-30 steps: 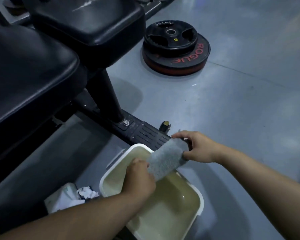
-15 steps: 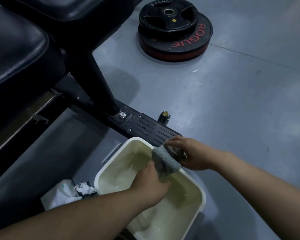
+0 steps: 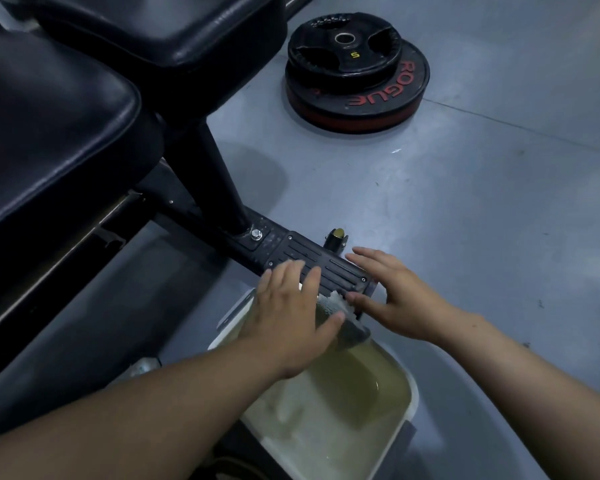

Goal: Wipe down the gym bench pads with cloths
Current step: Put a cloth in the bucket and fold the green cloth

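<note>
Two black bench pads fill the upper left, the near pad [image 3: 49,126] and a far pad [image 3: 160,26]. A white tub [image 3: 407,424] of yellowish water sits on the floor below them. A wet grey cloth [image 3: 352,332] lies at the tub's far rim, between my hands and mostly hidden by them. My left hand [image 3: 291,317] is spread over the rim with straight fingers, its thumb against the cloth. My right hand [image 3: 392,296] is spread beside it, thumb tip near the cloth's pale edge.
The bench's black foot plate [image 3: 312,261] and slanted leg [image 3: 219,181] lie just beyond my fingers. Stacked weight plates [image 3: 357,74] rest on the grey floor at the back. A pale wrapper [image 3: 146,365] peeks out left of the tub.
Both hands were gripping and wringing the cloth over the tub. Now their fingers have straightened and spread, and the cloth lies at the tub's far rim.
</note>
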The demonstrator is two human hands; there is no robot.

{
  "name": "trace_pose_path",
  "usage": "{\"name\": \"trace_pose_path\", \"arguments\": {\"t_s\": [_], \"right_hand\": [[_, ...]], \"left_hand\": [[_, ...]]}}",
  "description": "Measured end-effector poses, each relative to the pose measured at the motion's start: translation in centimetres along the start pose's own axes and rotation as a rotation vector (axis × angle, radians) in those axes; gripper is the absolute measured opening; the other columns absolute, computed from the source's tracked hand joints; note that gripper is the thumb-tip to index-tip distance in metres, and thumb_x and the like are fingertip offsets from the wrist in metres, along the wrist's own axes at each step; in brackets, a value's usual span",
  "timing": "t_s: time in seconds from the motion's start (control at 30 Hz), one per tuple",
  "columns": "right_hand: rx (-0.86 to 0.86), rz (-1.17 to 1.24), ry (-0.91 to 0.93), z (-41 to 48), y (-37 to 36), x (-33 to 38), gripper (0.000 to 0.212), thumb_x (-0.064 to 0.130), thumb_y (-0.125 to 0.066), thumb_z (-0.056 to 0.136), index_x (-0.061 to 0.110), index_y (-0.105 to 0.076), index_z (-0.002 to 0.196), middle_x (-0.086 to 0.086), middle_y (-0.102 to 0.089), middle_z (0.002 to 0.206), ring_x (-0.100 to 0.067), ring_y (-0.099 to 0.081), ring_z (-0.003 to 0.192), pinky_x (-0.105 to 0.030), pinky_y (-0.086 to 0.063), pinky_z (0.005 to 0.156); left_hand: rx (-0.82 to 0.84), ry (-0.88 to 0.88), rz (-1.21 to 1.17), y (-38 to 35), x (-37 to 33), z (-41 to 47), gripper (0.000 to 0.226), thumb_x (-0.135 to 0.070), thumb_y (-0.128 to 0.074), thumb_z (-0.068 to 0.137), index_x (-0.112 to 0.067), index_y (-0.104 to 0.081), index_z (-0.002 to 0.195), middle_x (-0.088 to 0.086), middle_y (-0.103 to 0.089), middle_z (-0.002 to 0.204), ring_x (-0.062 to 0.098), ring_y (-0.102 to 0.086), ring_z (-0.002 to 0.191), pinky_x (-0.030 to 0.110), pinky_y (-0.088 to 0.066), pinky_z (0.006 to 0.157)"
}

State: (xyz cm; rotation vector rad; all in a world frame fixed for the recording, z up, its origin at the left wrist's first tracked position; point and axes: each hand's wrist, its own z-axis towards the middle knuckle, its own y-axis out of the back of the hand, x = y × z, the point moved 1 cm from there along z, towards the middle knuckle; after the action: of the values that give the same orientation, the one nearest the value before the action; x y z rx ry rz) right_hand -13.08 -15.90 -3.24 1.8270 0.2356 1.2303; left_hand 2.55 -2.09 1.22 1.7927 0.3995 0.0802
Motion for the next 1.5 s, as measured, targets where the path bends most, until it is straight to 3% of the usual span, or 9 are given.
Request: {"name": "trace_pose_path", "arguments": {"t_s": [0.13, 0.23, 0.3, 0.47, 0.73, 0.83, 1.0, 1.23, 1.5], "right_hand": [[-0.026, -0.007, -0.025, -1.1, 1.7, 1.9, 0.065, 0.047, -0.059, 0.093, 0.029, -0.037, 0.151, 0.011, -0.031, 0.157, -0.005, -0.023, 0.145, -0.021, -0.021, 0.116], [-0.046, -0.040, -0.008, -2.1, 3.3, 4.0, 0.064, 0.051, -0.053, 0.094, 0.029, -0.036, 0.151, 0.016, -0.029, 0.157, -0.001, -0.020, 0.144, -0.001, -0.008, 0.105], [-0.050, -0.053, 0.028, -2.7, 4.6, 5.9, 0.065, 0.058, -0.047, 0.093, 0.030, -0.036, 0.151, 0.017, -0.028, 0.156, 0.000, -0.018, 0.143, 0.003, -0.005, 0.102], [-0.070, -0.102, 0.165, -4.0, 7.3, 11.6, 0.079, 0.075, -0.031, 0.088, 0.030, -0.031, 0.153, 0.015, -0.021, 0.161, 0.001, -0.010, 0.148, -0.022, -0.014, 0.118], [-0.084, -0.141, 0.412, -4.6, 8.3, 23.2, 0.080, 0.076, -0.022, 0.092, 0.027, -0.025, 0.156, 0.015, -0.016, 0.163, 0.000, -0.004, 0.150, -0.018, -0.008, 0.119], [-0.083, -0.163, 0.520, -4.4, 7.5, 27.6, 0.075, 0.070, -0.023, 0.095, 0.026, -0.024, 0.156, 0.015, -0.015, 0.163, -0.003, -0.005, 0.151, -0.018, -0.008, 0.119], [-0.009, -0.178, 0.643, -3.6, 4.9, 35.1, 0.075, 0.070, -0.021, 0.096, 0.026, -0.019, 0.157, 0.017, -0.008, 0.164, -0.006, -0.002, 0.151, -0.043, -0.020, 0.120], [0.122, -0.155, 0.764, -3.1, 0.3, 46.2, 0.080, 0.079, -0.014, 0.088, 0.037, -0.012, 0.156, 0.031, 0.004, 0.160, 0.007, 0.011, 0.146, -0.034, -0.009, 0.121], [0.174, -0.213, 0.941, -3.8, -5.2, 57.3, 0.080, 0.076, -0.018, 0.089, 0.033, -0.016, 0.157, 0.022, -0.003, 0.163, 0.007, 0.008, 0.147, -0.037, -0.010, 0.123]], "left_hand": [[0.084, -0.113, 0.147, 2.9, 2.0, -0.6, 0.086, -0.072, -0.014, 0.089, -0.023, -0.008, 0.159, 0.007, -0.005, 0.167, 0.023, 0.001, 0.154, 0.047, 0.000, 0.124], [0.125, -0.154, 0.220, 5.5, 2.6, -2.0, 0.099, -0.074, 0.006, 0.075, -0.023, -0.003, 0.160, 0.008, 0.000, 0.168, 0.023, 0.003, 0.154, 0.048, -0.001, 0.124], [0.113, -0.147, 0.212, 7.1, 3.2, -3.1, 0.102, -0.075, 0.008, 0.073, -0.022, -0.002, 0.160, 0.007, 0.000, 0.168, 0.022, 0.004, 0.154, 0.046, 0.000, 0.124], [0.016, -0.134, 0.235, 12.9, 4.9, -6.9, 0.099, -0.077, 0.005, 0.077, -0.024, -0.006, 0.160, 0.003, -0.001, 0.168, 0.017, 0.009, 0.154, 0.044, 0.002, 0.125], [-0.287, -0.077, 0.228, 20.1, 8.7, -16.4, 0.085, -0.071, -0.012, 0.091, -0.018, -0.036, 0.154, 0.006, -0.025, 0.164, 0.021, -0.009, 0.154, 0.049, -0.007, 0.125], [-0.354, 0.015, 0.239, 20.7, 11.5, -21.2, 0.080, -0.069, -0.017, 0.096, -0.017, -0.040, 0.152, 0.009, -0.028, 0.163, 0.023, -0.012, 0.154, 0.054, -0.011, 0.123], [-0.434, 0.266, 0.175, 19.6, 16.3, -29.6, 0.081, -0.072, -0.012, 0.096, -0.021, -0.033, 0.155, 0.007, -0.016, 0.166, 0.020, -0.001, 0.155, 0.054, -0.009, 0.123], [-0.645, 0.563, 0.019, 17.6, 21.8, -41.3, 0.077, -0.069, -0.020, 0.097, -0.020, -0.042, 0.151, 0.002, -0.024, 0.164, 0.015, -0.010, 0.154, 0.054, -0.016, 0.122], [-0.755, 0.791, 0.067, 18.8, 27.3, -51.1, 0.076, -0.067, -0.023, 0.096, -0.017, -0.048, 0.147, 0.008, -0.032, 0.161, 0.023, -0.018, 0.153, 0.059, -0.017, 0.120]]}}
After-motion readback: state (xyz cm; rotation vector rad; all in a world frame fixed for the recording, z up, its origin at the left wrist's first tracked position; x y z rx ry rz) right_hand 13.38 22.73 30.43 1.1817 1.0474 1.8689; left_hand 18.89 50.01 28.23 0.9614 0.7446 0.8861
